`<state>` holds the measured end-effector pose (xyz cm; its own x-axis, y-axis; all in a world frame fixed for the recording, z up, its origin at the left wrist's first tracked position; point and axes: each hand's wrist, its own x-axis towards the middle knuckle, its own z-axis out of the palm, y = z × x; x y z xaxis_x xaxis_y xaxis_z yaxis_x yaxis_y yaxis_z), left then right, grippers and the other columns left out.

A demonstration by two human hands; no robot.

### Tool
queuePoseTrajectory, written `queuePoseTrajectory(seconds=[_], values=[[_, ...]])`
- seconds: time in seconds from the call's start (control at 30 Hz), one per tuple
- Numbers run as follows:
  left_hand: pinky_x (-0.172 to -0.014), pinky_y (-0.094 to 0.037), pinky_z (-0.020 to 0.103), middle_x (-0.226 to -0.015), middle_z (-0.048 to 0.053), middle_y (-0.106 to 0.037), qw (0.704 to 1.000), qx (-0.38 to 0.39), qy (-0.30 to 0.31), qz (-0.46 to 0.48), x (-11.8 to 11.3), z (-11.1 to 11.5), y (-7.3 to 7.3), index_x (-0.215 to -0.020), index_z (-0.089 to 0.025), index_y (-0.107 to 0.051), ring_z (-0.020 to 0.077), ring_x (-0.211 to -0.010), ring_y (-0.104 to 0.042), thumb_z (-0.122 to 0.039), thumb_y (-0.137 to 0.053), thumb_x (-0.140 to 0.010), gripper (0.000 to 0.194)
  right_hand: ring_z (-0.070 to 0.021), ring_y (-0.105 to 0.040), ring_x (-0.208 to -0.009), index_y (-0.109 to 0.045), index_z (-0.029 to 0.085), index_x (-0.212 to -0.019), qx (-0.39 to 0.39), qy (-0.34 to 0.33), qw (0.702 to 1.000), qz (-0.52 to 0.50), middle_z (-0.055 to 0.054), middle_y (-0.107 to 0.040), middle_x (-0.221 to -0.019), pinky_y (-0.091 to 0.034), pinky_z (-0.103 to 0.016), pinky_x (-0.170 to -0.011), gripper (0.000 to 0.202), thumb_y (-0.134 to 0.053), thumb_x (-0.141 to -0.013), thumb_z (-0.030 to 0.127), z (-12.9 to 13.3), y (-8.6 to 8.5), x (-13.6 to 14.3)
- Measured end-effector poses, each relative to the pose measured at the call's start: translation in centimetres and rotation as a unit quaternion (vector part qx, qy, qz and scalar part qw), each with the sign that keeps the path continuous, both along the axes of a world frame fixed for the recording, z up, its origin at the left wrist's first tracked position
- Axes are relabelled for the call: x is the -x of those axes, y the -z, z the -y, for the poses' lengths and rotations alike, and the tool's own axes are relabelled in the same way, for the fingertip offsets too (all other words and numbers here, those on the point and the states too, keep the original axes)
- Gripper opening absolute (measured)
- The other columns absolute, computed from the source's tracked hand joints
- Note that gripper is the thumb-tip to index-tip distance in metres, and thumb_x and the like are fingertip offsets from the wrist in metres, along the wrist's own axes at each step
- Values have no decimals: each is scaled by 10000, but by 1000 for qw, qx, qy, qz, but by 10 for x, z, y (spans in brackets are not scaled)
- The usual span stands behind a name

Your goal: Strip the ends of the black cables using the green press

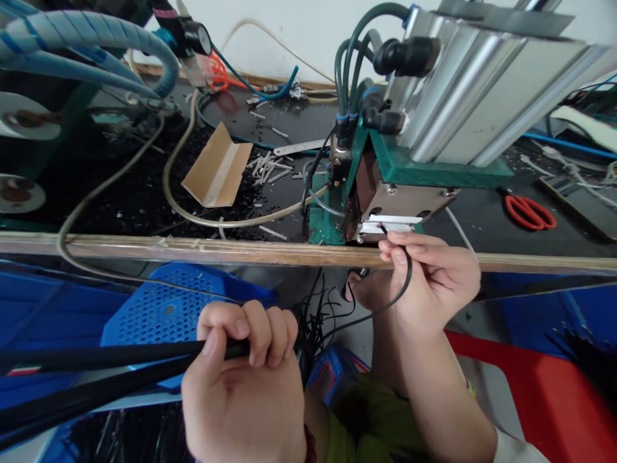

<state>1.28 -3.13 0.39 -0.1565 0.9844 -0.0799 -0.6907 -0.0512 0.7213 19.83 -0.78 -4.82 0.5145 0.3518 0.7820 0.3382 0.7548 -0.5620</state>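
My right hand (429, 276) pinches a thin black cable (409, 273) between thumb and fingers. The cable's tip reaches the white-faced slot (388, 226) at the foot of a pneumatic press (453, 90), and its length curves down below the bench. Lower left, my left hand (250, 386) is closed round a bundle of black cables (120, 352) that runs out to the left. Loose cable ends (315, 315) hang to the right of that fist. Whether the cable tip touches the slot's faces cannot be made out.
A folded cardboard piece (216, 167) and small grey tube pieces (270, 167) lie on the black bench (289, 222). Red-handled scissors (530, 212) rest right of the press. Below are a blue perforated stool (168, 308) and a red surface (544, 386). Air hoses (166, 167) cross the left side.
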Motion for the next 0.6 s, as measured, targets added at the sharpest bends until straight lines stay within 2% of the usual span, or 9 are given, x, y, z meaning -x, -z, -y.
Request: queuePoseTrajectory(seconds=[0.13,0.33,0.6], values=[[-507,-422,277,-582,-35,-329,1000,1,-2,-2,1,1,0,-755,-208,-595,133,-493,-282,-271,-599,-1003,256,-174,-882,-1011,-832,267,-1110,5,6,1000,17,16,-888,-1100,-794,-300,-823,435,-771,-919,-119,0,-1,0],[-501,-408,270,-570,-39,-341,1000,-6,4,-7,0,1,-1,-746,-204,-607,128,-492,-293,-296,-657,-999,274,-184,-885,-970,-824,273,-1101,8,40,998,37,7,-885,-1107,-797,-322,-804,395,-801,-922,-77,0,1,0],[-509,-424,269,-574,-41,-351,1000,-14,17,-9,-1,0,1,-761,-201,-613,125,-500,-311,-324,-715,-984,275,-199,-889,-996,-826,262,-1080,23,43,998,46,3,-886,-1096,-798,-326,-812,372,-803,-924,-75,2,1,0]])
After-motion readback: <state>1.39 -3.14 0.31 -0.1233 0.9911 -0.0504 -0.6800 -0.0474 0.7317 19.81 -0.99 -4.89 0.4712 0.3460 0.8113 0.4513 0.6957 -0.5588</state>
